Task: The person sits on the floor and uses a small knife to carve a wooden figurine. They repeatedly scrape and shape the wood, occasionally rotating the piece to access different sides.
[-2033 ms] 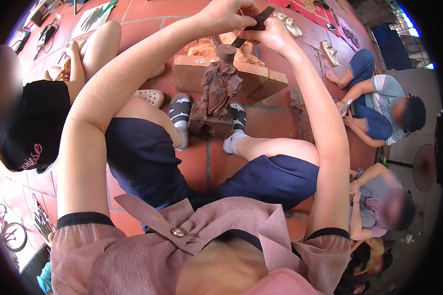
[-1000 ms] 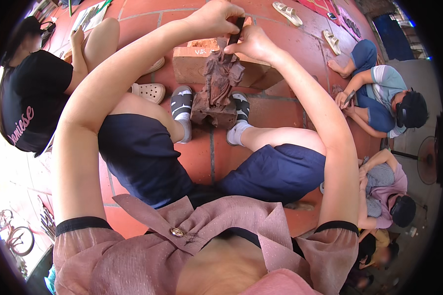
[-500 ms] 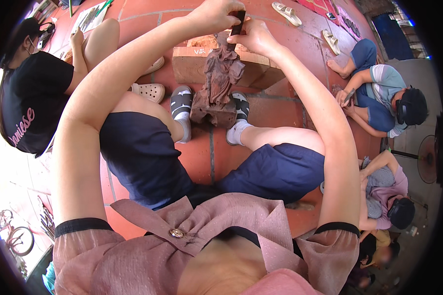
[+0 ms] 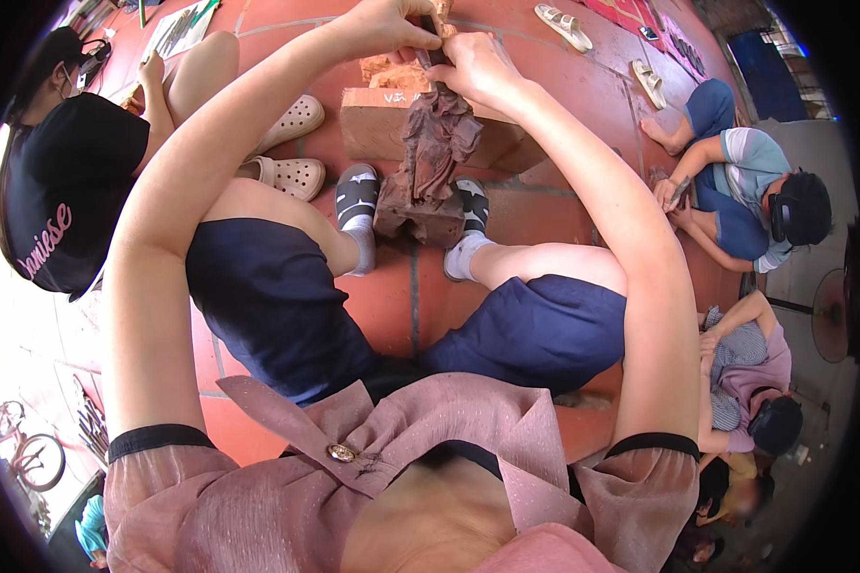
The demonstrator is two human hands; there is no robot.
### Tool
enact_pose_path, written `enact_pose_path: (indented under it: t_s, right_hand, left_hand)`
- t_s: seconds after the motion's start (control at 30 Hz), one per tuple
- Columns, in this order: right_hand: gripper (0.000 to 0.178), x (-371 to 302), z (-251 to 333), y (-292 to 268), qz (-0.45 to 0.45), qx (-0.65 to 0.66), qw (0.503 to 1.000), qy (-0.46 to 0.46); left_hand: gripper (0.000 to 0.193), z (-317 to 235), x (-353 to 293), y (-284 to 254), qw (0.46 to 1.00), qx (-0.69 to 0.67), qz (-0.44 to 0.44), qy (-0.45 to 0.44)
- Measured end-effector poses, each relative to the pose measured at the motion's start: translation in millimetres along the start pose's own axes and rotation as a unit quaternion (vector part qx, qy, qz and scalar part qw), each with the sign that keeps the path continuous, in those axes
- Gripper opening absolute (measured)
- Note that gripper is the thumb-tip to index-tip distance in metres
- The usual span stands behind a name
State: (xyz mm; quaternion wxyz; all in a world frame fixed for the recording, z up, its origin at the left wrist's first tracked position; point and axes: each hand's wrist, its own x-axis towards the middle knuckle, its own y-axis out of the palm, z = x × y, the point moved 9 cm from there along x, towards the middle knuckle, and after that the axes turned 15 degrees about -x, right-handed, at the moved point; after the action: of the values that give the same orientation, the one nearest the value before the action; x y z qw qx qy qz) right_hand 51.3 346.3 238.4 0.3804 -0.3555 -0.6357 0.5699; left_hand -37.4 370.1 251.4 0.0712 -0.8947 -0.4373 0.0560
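Observation:
Between my feet stands a reddish-brown carved statue of a draped figure on a rough block base. Both my hands are at its top end. My left hand pinches the upper part of a dark, flat strip. The fingers of my right hand are closed at the strip's lower end, close against the statue's top. An orange-tan bit shows between the hands, too small to name. My fingers partly hide the strip and the top of the statue.
Behind the statue lies a light wooden block with orange wood pieces. A person in black sits at left, near beige clogs. Other people sit at right, one in a striped shirt. A fan and sandals are also there.
Both hands have shifted slightly left and up along with the strip, which is now less visible. The statue appears a little further right in the view.

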Motion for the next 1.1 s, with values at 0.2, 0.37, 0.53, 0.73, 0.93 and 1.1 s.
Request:
enact_pose_path:
  t_s: [0.2, 0.37, 0.53, 0.73, 0.93, 1.1]
  right_hand:
    - [0.031, -8, 7, -5, -0.037, -0.013, 0.999, -0.028]
    - [0.03, 1, 5, 0, -0.014, 0.003, 1.0, 0.001]
    - [0.025, -12, 9, -6, -0.087, -0.005, 0.996, -0.022]
    - [0.024, -7, 1, 3, -0.029, 0.032, 0.999, 0.03]
    - [0.024, -3, 5, 4, -0.063, 0.003, 0.998, 0.005]
    - [0.018, -11, 7, -3, -0.133, 0.009, 0.991, -0.023]
  left_hand:
    - [0.02, 6, -19, 15, 0.982, -0.166, -0.032, -0.081]
    - [0.024, 14, -8, -3, 0.993, 0.006, -0.117, 0.0]
    - [0.033, 20, -2, 8, 0.995, 0.062, -0.078, 0.008]
    - [0.024, -4, -12, 7, 0.986, 0.099, -0.111, 0.078]
    - [0.022, 17, -3, 1, 0.993, 0.018, -0.121, -0.001]
    - [0.019, 5, -2, 15, 0.996, 0.002, -0.08, 0.037]
